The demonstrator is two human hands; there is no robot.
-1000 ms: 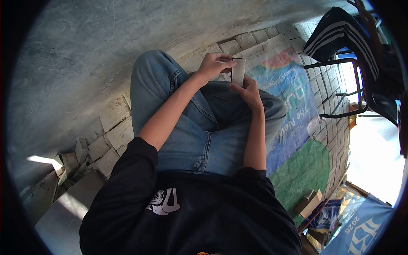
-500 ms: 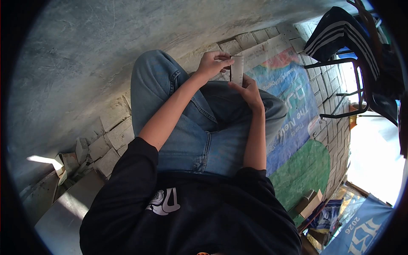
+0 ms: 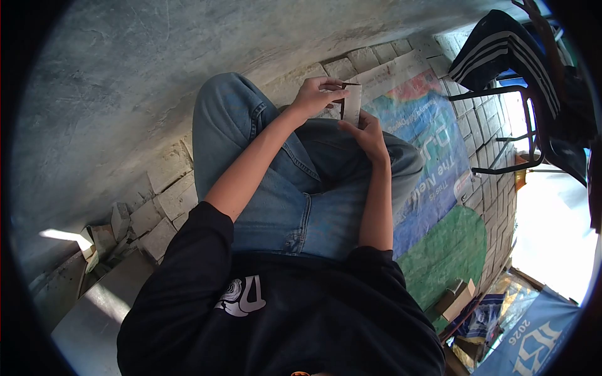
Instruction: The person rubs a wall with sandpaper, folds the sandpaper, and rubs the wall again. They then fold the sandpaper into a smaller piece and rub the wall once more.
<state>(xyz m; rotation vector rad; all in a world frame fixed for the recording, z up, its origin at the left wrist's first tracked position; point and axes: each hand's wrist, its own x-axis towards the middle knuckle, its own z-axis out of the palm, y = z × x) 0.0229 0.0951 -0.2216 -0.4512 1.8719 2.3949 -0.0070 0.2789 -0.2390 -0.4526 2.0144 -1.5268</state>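
Observation:
Above my crossed legs I hold a small pale box, narrow and upright in the picture, with dark edges along its left side and top. My left hand grips its upper left side, thumb on the near face and fingers bent behind. My right hand holds the lower right end between thumb and fingers. A thin dark flap or edge sticks out at the top. What the box contains cannot be seen.
A printed banner lies on the brick floor to the right. The grey wall rises close on the left. A black-framed chair with a striped dark garment stands upper right. A cardboard box sits lower right.
The pale box has shifted slightly right and tilted a little. Its dark top edge now stands out more at an angle. Both hands keep nearly the same place and hold.

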